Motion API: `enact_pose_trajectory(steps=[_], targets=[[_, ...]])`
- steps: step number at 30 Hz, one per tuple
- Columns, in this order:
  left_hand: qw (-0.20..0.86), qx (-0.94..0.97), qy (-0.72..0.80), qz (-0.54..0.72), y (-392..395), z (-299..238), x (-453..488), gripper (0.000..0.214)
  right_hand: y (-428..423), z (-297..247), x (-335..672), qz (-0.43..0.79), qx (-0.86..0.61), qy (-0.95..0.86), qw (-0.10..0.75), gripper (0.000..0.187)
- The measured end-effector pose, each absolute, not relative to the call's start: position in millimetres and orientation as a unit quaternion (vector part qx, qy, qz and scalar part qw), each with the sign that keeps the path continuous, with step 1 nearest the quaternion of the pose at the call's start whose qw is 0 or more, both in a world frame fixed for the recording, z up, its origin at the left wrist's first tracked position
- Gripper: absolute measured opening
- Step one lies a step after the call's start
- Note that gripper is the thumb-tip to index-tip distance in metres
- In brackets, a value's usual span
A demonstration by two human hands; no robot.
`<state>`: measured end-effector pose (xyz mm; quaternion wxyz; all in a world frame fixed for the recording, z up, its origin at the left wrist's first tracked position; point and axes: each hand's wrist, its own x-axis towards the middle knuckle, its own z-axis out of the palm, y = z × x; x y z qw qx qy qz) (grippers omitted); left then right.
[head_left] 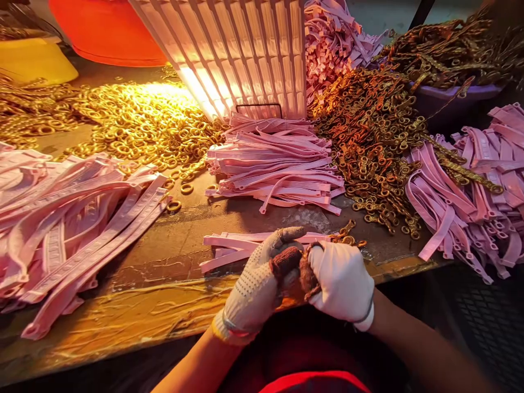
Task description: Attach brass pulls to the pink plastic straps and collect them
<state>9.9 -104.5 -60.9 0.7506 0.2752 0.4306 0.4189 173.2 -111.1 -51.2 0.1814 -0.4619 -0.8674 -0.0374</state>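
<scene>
My left hand [262,278], in a dotted glove with a brown covering on the thumb, is at the table's front edge. One finger reaches to the right while the others look curled. Close against it, my right hand [341,281] is closed, in a white glove with worn brown coverings at the fingertips. Whatever the fingertips pinch is hidden between the two hands. Just behind them lie a few pink straps [231,251] and a small cluster of gold-coloured ring links [347,234]. Farther back sits a neat pile of pink straps [274,164].
Loose gold rings [139,125] are heaped at the back left, linked gold pieces [372,131] at the right. More pink straps lie on the left [82,229] and right [462,191]. A ribbed white panel [245,54] stands behind. Red [110,33] and yellow [33,60] containers are farther left.
</scene>
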Motion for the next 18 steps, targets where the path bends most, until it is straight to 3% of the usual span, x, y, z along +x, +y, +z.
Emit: enact_pose_trajectory(steps=[2, 5, 7, 11, 14, 18], targets=[[0.751, 0.252, 0.435, 0.428, -102, -59, 11, 0.044, -116, -58, 167, -0.077, -0.47, -0.849, 0.229, 0.015], [0.711, 0.341, 0.465, 0.403, -88, -60, 1, 0.042, -119, -64, 165, 0.008, -0.498, -0.823, 0.274, 0.021], [0.576, 0.483, 0.529, 0.393, -67, -66, -16, 0.037, -118, -65, 169, 0.094, -0.523, -0.793, 0.298, 0.019], [0.117, 0.694, 0.612, 0.361, -4, -86, -63, 0.032, -120, -66, 178, 0.195, -0.536, -0.754, 0.325, 0.02], [0.012, 0.74, 0.624, 0.251, 35, -99, -82, 0.036, -127, -67, 177, 0.22, -0.525, -0.756, 0.323, 0.02], [-0.018, 0.762, 0.623, 0.176, 52, -106, -83, 0.033, -133, -67, 178, 0.221, -0.521, -0.757, 0.326, 0.019]])
